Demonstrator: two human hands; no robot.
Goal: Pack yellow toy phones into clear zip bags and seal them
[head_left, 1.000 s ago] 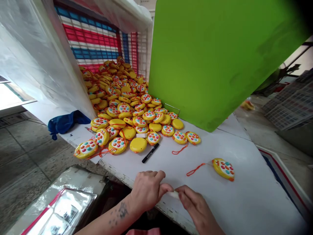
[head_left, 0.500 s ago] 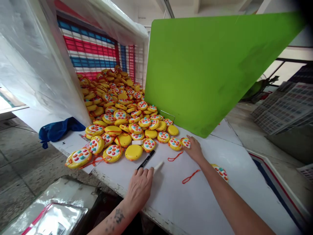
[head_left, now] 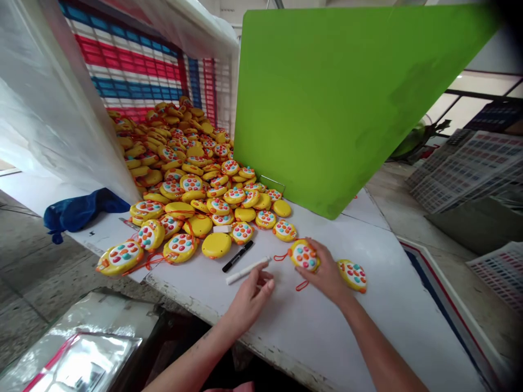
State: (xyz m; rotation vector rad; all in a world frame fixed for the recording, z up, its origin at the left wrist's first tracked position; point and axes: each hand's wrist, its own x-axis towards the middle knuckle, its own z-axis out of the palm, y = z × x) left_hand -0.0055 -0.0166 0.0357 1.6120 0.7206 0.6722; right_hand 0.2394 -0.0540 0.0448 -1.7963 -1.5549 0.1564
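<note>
A yellow turtle-shaped toy (head_left: 304, 256) with coloured dots on its white back is in the grip of my right hand (head_left: 327, 269), just above the table. A red cord loop (head_left: 281, 257) extends from its left side. My left hand (head_left: 252, 294) is half turned over, fingers loosely curled and apart, with nothing in it. Its fingertips are beside a white pen (head_left: 245, 271) lying on the table. Behind that pen lies a black marker (head_left: 238, 257). Another turtle toy (head_left: 352, 275) rests right of my right hand.
A large heap of the same toys (head_left: 183, 163) spills from a striped, plastic-draped enclosure (head_left: 134, 60). The upright green board (head_left: 347, 109) stands at the back. A white eraser-like block (head_left: 222, 229) sits among the toys. Blue cloth (head_left: 84, 212) lies at the left of the white table (head_left: 294, 337).
My right hand has come nearer, bringing a turtle toy away from the front of the heap. My left hand has moved off the white pen and turned over. The view has shifted slightly.
</note>
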